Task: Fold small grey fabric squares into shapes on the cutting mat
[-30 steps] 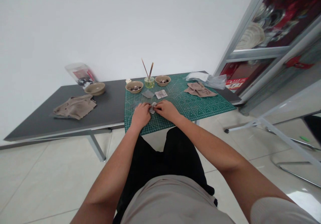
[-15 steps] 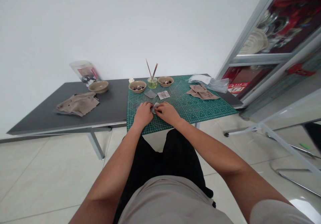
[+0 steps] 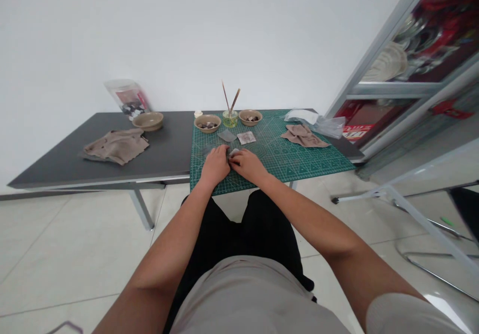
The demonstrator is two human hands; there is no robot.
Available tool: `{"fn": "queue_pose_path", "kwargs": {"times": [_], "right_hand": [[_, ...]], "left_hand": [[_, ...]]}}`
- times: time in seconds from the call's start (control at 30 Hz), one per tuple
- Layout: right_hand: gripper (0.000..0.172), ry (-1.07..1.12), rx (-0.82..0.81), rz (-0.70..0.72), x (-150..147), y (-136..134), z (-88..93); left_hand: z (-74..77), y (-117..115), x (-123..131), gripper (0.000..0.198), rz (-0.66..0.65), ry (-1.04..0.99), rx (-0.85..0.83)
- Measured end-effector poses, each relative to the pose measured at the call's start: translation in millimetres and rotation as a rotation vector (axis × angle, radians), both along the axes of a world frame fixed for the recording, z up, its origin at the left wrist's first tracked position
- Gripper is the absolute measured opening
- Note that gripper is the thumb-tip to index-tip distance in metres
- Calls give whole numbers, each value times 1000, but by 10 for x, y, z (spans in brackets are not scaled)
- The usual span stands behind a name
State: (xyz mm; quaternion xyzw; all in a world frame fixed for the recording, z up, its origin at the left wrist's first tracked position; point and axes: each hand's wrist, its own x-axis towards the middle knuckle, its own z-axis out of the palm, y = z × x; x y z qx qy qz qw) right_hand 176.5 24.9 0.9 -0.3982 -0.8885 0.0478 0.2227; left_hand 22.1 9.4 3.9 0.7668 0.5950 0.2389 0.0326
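Both hands meet over the front part of a green cutting mat (image 3: 299,160). My left hand (image 3: 217,165) is closed, its fingertips pressed to a small grey crumpled piece (image 3: 234,151). From the other side my right hand (image 3: 247,166) pinches the same piece. Fingers cover most of it, so whether it is paper or cloth cannot be told. Just beyond lie a grey sheet (image 3: 227,135) and a whitish square with brownish marks (image 3: 246,137), both flat on the mat. A thin dark translucent sheet (image 3: 208,150) shows beside my left hand.
Behind stand two brown bowls (image 3: 198,126) (image 3: 259,114) holding dark and pale bits, with a glass jar (image 3: 230,121) of yellowish liquid and brushes between. Brown cloths lie left (image 3: 114,146) and right (image 3: 304,136), near another bowl (image 3: 148,121), a clear container (image 3: 129,99) and plastic bag (image 3: 331,125).
The grey piece between my fingers is more covered and looks smaller. My hands stay close together at nearly the same place. The view has shifted slightly.
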Motion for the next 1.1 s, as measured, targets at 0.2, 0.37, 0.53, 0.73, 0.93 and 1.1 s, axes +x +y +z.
{"fn": "queue_pose_path", "kwargs": {"times": [0.2, 0.37, 0.53, 0.73, 0.93, 1.1], "right_hand": [[21, 23, 0, -162, 110, 81, 18], [21, 9, 12, -175, 77, 21, 11], [21, 40, -7, -81, 56, -30, 11], [16, 49, -4, -123, 97, 64, 15], [17, 81, -39, -1, 50, 45, -1], [13, 159, -83, -87, 38, 70, 12]], "left_hand": [[13, -2, 8, 43, -7, 23, -1], [8, -7, 5, 43, -10, 21, -4], [7, -2, -18, 44, -34, 3, -14], [20, -8, -22, 45, -49, 15, 3], [23, -18, -34, 44, -93, -7, 16], [-7, 2, -92, 43, -165, -89, 52]]}}
